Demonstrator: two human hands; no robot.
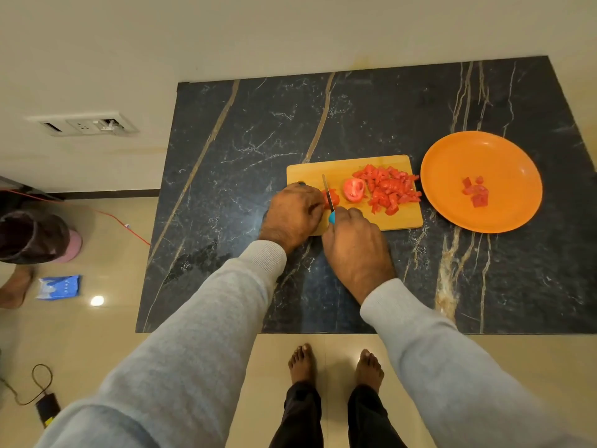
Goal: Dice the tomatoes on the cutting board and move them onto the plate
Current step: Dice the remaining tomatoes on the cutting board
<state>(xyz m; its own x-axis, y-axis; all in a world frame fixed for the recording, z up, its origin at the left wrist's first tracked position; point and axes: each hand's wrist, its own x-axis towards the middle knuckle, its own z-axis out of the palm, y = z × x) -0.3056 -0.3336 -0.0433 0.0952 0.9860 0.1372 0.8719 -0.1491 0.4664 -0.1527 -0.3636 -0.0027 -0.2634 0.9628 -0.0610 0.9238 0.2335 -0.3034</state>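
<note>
A wooden cutting board lies on the dark marble table. My left hand presses on a tomato piece at the board's left end. My right hand grips a blue-handled knife whose blade rests across that piece. To the right of the blade lies a cut tomato half, face up. A heap of diced tomato covers the board's right side. The orange plate sits to the right of the board, with several diced pieces on it.
The marble table extends far left and behind the board. Its near edge is just above my bare feet. On the floor at left are a red cable, a blue packet and another person's foot.
</note>
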